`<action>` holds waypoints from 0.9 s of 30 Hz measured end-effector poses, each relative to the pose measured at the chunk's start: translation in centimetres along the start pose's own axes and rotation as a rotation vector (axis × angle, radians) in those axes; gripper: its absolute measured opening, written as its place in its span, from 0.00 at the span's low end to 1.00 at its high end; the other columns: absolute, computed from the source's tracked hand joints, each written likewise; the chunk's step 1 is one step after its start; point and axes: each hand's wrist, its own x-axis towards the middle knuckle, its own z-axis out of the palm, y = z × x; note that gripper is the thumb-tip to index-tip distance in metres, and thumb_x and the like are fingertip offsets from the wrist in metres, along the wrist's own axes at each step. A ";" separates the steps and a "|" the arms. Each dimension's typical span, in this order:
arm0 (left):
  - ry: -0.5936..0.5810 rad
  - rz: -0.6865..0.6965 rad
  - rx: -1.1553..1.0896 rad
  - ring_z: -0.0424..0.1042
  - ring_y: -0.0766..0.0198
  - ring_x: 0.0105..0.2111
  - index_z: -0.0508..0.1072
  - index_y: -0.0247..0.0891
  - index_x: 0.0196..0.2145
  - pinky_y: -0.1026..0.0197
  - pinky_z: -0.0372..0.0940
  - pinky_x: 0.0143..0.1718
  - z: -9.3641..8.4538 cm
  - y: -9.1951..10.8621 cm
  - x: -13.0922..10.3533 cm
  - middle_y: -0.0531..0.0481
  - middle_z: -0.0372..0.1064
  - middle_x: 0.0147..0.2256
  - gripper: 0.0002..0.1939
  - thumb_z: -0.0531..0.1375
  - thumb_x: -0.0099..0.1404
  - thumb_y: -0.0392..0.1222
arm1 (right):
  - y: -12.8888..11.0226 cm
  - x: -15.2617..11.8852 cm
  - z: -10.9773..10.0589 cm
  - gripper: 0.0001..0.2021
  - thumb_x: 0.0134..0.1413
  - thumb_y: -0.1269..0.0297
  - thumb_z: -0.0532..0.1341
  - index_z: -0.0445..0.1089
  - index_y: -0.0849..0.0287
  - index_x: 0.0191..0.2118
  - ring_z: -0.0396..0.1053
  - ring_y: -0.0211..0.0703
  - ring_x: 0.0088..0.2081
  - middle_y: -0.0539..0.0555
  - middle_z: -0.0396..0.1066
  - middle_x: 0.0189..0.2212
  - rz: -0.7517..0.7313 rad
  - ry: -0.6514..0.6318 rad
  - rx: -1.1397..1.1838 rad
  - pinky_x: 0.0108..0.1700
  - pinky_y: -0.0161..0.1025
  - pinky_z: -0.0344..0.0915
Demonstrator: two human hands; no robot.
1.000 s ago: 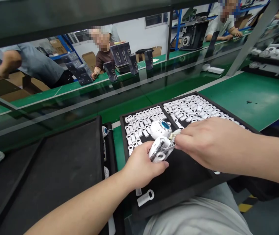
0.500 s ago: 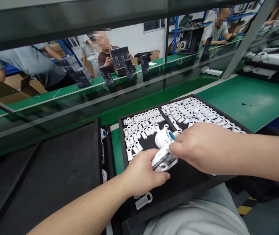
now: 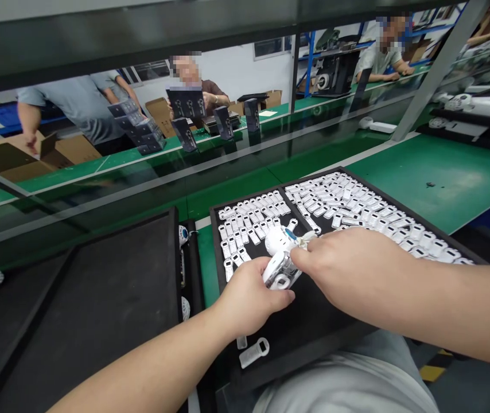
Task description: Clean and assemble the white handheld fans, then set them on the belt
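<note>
My left hand (image 3: 249,295) is wrapped round the lower body of a white device (image 3: 280,268), held above a black tray (image 3: 314,338). The device has a round perforated head with a blue centre. At its right side, the fingers of my right hand (image 3: 335,258) are pressed together by the head, and a small pale piece shows near them; my fingers partly hide the contact. Rows of small white parts (image 3: 400,221) with dark windows lie in the tray, and one loose white part (image 3: 254,353) lies near its front left corner.
A black divided tray (image 3: 116,298) stands at the left, with perforated white heads beside it. Beyond the metal rail, people work at a green bench with dark boxes (image 3: 185,135) and cartons. White devices (image 3: 477,103) lie on trays at the upper right.
The device has shifted slightly left and tilted, and my right hand has moved a little left and down with it. Across the bench, one person has moved right and another has lifted dark boxes differently.
</note>
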 end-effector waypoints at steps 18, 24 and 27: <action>-0.083 -0.008 -0.370 0.70 0.63 0.26 0.67 0.37 0.36 0.64 0.67 0.22 0.0 0.2 0.5 0.54 0.67 0.25 0.10 0.63 0.57 0.40 | 2.3 -0.2 3.7 0.07 0.53 0.75 0.57 0.62 0.57 0.28 0.59 0.38 0.21 0.49 0.63 0.20 -0.158 0.398 -0.021 0.26 0.41 0.37; -0.050 0.049 -0.294 0.68 0.66 0.22 0.67 0.37 0.35 0.65 0.63 0.21 0.1 0.2 0.2 0.54 0.66 0.24 0.10 0.62 0.60 0.44 | 1.7 0.1 3.6 0.07 0.49 0.76 0.58 0.61 0.57 0.28 0.60 0.38 0.21 0.49 0.61 0.19 -0.175 0.447 -0.099 0.27 0.41 0.36; -0.035 0.069 -0.247 0.68 0.66 0.22 0.67 0.38 0.34 0.66 0.62 0.21 0.1 0.0 0.2 0.54 0.67 0.23 0.10 0.61 0.61 0.46 | 1.6 0.1 3.8 0.07 0.45 0.76 0.59 0.61 0.57 0.26 0.60 0.39 0.21 0.49 0.60 0.18 -0.183 0.498 -0.113 0.27 0.41 0.36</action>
